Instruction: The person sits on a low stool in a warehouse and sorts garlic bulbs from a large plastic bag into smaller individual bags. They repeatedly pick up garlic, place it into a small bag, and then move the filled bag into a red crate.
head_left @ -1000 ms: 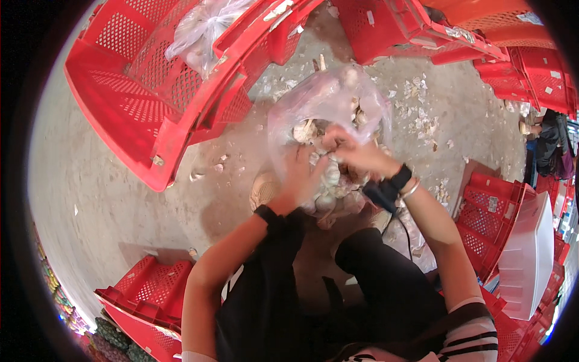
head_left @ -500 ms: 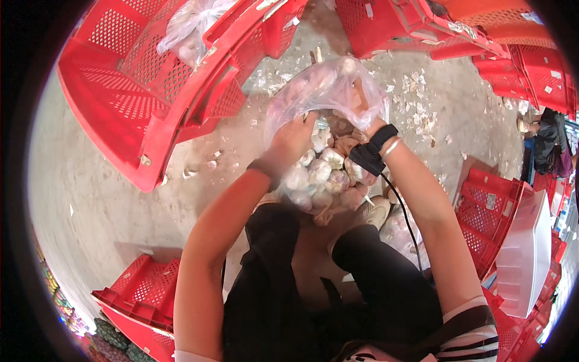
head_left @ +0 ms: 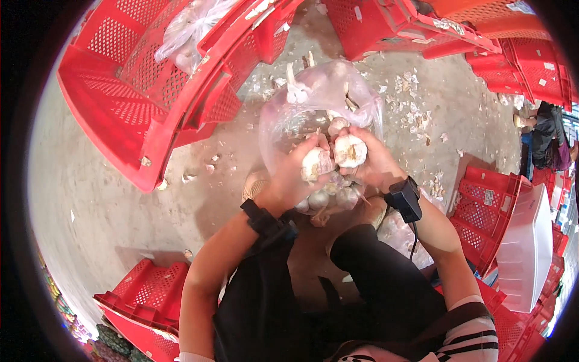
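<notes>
Both hands are together over the mouth of a clear plastic bag (head_left: pixel 274 130) on the floor. My left hand (head_left: pixel 294 172) is closed around a garlic bulb (head_left: pixel 316 164). In my right hand (head_left: pixel 379 161) is another garlic bulb (head_left: pixel 350 151), root end facing up. A further bulb (head_left: pixel 338 125) shows just beyond the fingertips; I cannot tell whether a hand touches it. Below the hands lie several loose garlic bulbs (head_left: pixel 347 198), partly hidden by the fingers. One long-stemmed bulb (head_left: pixel 296 90) rests at the bag's far side.
A large red crate (head_left: pixel 163 130) stands at the far left with a tied bag (head_left: pixel 187 36) inside. More red crates (head_left: pixel 485 202) stand right, behind and near left. A white bin (head_left: pixel 523 247) is at the right. Garlic skins (head_left: pixel 416 108) litter the floor; another filled bag (head_left: pixel 401 232) lies beside my right leg.
Both hands have drawn back from the bag's far rim toward me and now hold garlic bulbs. The bag's mouth has settled lower, and the long-stemmed bulb has come into view.
</notes>
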`<state>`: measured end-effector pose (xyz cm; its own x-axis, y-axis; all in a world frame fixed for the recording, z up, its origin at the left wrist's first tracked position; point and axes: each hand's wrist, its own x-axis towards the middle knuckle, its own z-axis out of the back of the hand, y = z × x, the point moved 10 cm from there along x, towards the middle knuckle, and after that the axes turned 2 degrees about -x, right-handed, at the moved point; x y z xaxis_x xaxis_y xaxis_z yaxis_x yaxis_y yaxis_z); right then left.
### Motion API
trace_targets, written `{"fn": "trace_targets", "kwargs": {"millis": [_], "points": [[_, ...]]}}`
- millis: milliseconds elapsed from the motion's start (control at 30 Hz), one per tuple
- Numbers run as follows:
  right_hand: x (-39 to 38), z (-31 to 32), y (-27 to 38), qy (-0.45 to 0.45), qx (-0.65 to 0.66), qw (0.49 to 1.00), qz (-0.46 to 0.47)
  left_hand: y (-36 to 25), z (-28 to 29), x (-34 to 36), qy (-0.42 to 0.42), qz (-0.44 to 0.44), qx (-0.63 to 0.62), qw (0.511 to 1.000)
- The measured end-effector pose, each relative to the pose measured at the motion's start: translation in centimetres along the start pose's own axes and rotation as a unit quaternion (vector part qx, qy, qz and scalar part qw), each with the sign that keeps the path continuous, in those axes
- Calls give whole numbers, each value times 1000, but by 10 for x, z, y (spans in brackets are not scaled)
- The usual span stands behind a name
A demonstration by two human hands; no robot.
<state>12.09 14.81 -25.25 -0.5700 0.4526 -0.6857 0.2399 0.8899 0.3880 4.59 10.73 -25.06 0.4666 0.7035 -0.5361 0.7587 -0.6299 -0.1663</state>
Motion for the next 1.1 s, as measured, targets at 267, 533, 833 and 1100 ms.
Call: {"fn": "trace_targets", "kwargs": {"millis": [267,533,833,1100], "points": [[-11,-19,3,52,6,998,39,1,5,-9,-85,-6,21,996],[1,-18,17,33,-409,886,217,-46,31,15,-76,-253,450,853],[66,36,80,-145,-735,559,355,-74,11,30,-204,-368,747,515],[106,20,57,-177,-820,472,272,-94,77,112,-92,-231,878,410]]}}
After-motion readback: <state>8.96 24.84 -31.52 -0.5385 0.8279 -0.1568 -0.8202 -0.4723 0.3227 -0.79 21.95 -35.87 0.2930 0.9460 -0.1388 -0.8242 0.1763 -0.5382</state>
